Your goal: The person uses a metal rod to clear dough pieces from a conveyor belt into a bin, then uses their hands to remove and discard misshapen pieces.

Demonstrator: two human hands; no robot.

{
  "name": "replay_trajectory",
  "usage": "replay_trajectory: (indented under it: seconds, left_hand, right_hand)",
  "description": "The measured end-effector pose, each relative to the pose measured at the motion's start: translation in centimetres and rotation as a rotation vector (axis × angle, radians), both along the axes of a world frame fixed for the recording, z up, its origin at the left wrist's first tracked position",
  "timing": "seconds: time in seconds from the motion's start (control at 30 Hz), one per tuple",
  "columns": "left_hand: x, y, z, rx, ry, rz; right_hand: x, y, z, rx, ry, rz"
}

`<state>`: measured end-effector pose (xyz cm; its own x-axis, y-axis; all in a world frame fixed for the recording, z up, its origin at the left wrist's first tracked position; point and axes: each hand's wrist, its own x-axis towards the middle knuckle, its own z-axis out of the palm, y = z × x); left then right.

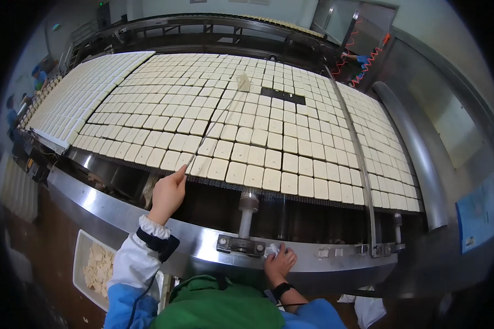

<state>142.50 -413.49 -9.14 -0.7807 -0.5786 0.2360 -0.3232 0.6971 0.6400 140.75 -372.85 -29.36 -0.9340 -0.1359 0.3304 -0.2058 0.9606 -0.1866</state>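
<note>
My left hand (169, 193) reaches over the near edge of the conveyor, its fingers wrapped round a long thin rod (217, 123). Far out on the belt, the rod's tip meets a tilted pale piece (243, 83) that stands out above the others. Rows of cream-coloured, tofu-like blocks (248, 175) cover the mesh belt. Low at the front, my right hand (280, 264) rests on the steel rail (197, 247), fingers closed over a crumpled white cloth (271, 250) beside a bearing block (240, 245).
A dark gap (282, 96) breaks the rows near the far side. A metal bar (350, 129) crosses the belt at right, before a steel roller (411, 153). A white bin (88, 274) of pale scraps stands lower left. Other people (38, 78) are at the far left.
</note>
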Motion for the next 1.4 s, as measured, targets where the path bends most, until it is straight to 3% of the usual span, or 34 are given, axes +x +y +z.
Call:
replay_trajectory:
  seconds: [0.23, 0.43, 0.53, 0.6, 0.63, 0.67, 0.73, 0.87, 1.0, 1.17, 1.23, 1.4]
  left_hand:
    - [-2.5, -0.9, -0.3, -0.248, -0.076, -0.034]
    - [-2.6, -3.5, -0.9, -0.461, -0.137, -0.262]
    - [-3.4, -5.2, -2.6, -0.434, 0.054, -0.289]
    - [-3.8, -5.9, -2.4, 0.821, 0.034, -0.180]
    - [-2.9, -5.7, -0.6, 1.165, 0.054, -0.170]
    - [-2.6, -5.5, -0.3, 1.166, 0.054, -0.170]
    - [-1.6, -5.4, -0.3, 1.480, 0.190, -0.191]
    - [1.7, -6.6, 0.1, 1.514, 0.251, -0.239]
    - [8.5, -8.1, 1.3, 1.478, 0.369, -0.097]
    - [20.2, -10.7, -0.9, 1.307, 0.459, 0.183]
    - [25.3, -11.6, -2.0, 1.082, 0.535, 0.432]
    - [39.1, -11.8, -3.2, 0.752, 0.543, 0.807]
  right_hand:
    - [0.9, -2.2, -0.1, 0.004, -0.039, -0.033]
    - [1.8, -4.3, -0.3, 0.006, -0.014, -0.037]
    - [2.2, -5.0, -0.2, 0.005, -0.014, -0.032]
    - [2.4, -5.5, -0.1, 0.005, -0.015, -0.026]
    - [2.6, -5.9, -0.1, 0.002, -0.006, -0.028]
    - [2.8, -6.2, -0.1, 0.000, 0.004, -0.030]
    - [3.1, -6.9, -0.1, 0.002, 0.003, -0.032]
    - [3.4, -8.1, 0.2, -0.009, -0.023, -0.023]
    - [3.8, -9.0, -0.3, -0.053, -0.064, -0.005]
    - [4.3, -10.1, -0.6, -0.039, -0.059, -0.012]
    - [4.6, -11.1, -0.3, -0.022, -0.109, -0.016]
    - [5.1, -12.4, -0.9, 0.089, -0.084, -0.046]
